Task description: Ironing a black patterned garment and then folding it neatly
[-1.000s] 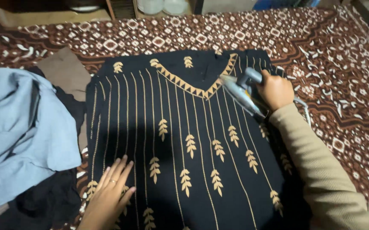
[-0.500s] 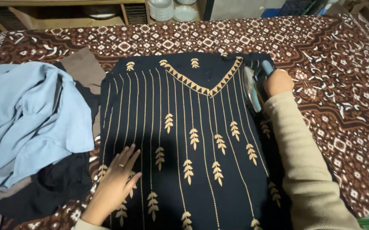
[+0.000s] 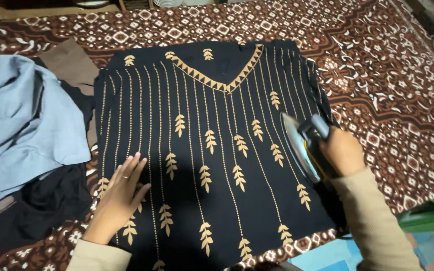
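garment: the black tunic (image 3: 212, 150) with gold leaf lines lies flat on the patterned brown cloth (image 3: 387, 100), neckline at the far side.
left hand: your left hand (image 3: 121, 188) rests flat with fingers spread on the tunic's near left part, gripping nothing.
right hand: your right hand (image 3: 342, 150) is clamped around the handle of the iron (image 3: 302, 148), which stands tipped on its edge at the tunic's right side.
risk: tilted like this, the soleplate edge could crease or scorch the gold print if you linger.
left pile: the blue garment (image 3: 24, 125) lies just beside the tunic; a wide stroke could drag it in.
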